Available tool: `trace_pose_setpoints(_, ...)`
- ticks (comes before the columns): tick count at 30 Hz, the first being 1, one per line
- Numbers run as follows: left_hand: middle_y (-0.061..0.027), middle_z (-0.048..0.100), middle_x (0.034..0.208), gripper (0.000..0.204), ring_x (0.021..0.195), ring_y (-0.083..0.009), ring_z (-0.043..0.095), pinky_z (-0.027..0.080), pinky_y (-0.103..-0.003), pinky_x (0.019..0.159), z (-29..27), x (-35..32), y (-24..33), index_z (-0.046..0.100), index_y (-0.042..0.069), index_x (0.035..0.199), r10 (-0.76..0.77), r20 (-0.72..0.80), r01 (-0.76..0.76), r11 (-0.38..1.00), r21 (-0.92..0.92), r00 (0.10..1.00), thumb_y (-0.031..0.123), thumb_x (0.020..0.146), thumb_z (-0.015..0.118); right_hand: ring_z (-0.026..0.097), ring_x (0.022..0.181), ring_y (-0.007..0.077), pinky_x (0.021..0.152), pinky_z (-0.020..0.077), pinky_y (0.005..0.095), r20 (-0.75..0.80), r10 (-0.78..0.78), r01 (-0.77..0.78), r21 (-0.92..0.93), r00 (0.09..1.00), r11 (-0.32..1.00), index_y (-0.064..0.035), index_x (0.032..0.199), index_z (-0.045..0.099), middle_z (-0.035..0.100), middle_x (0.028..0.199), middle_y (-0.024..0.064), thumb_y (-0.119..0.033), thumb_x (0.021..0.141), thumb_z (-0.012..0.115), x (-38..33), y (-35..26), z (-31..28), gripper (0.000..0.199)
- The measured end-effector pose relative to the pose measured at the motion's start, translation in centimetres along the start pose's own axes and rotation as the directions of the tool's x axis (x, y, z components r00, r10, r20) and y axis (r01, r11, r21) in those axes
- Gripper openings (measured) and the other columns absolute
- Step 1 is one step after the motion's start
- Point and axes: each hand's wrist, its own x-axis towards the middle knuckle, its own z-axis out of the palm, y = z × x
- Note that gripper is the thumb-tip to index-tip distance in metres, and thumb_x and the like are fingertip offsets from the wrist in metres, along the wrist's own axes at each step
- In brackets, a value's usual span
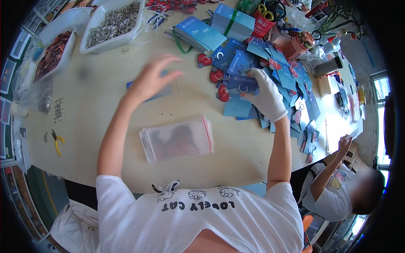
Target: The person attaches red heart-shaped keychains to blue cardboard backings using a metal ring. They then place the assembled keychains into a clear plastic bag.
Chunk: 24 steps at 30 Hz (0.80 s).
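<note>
My right hand (268, 96), in a white glove, grips a dark blue card (241, 83) with a metal ring and a red keychain (222, 92) beside it. The card is held at the left edge of a heap of blue cards with red keychains (294, 78). My bare left hand (155, 79) is blurred by motion, thumb and fingers apart, with nothing visible in it. Under it lies a blue card (158, 93), partly covered by the hand and wrist. Nearer to me is a stack of clear plastic bags (175, 141) with a red strip along one end.
A white tub of metal rings (114, 27) and a tub of reddish pieces (54, 52) stand at the far left. Yellow-handled pliers (58, 142) lie near the left edge. Stacked blue cards (200, 33) and a red scissors holder (265, 23) are at the back. Another person (337, 185) sits at right.
</note>
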Motion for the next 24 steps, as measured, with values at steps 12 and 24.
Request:
trace_pose_setpoints(12,-0.0021,0.066,0.099,0.032,0.088,-0.0087,0.061,0.049,-0.023,0.078,7.0,3.7,5.1,0.06,0.001,0.115,0.043,0.319,0.199,0.701,-0.685,0.947,0.024,0.092,0.061,0.06,0.098,0.0293,0.084,0.0481,0.0343,-0.141,-0.105,0.135,0.232,0.985,0.963,-0.0061,0.116,0.053,0.059,0.11,0.0109,-0.011,0.069,0.076,2.4,-4.0,-2.3,0.052)
trace_pose_setpoints(24,-0.0031,0.061,0.105,0.03,0.093,-0.0115,0.061,0.052,-0.029,0.08,4.3,0.6,7.5,0.057,0.004,0.115,-0.319,0.24,0.348,0.346,-0.871,0.917,0.028,0.099,0.05,0.057,0.101,0.0263,0.081,0.0459,0.0394,-0.392,-0.355,0.321,-0.151,0.849,0.935,-0.0072,0.115,0.06,0.058,0.116,0.0079,-0.009,0.062,0.076,-1.9,-6.8,4.3,0.055)
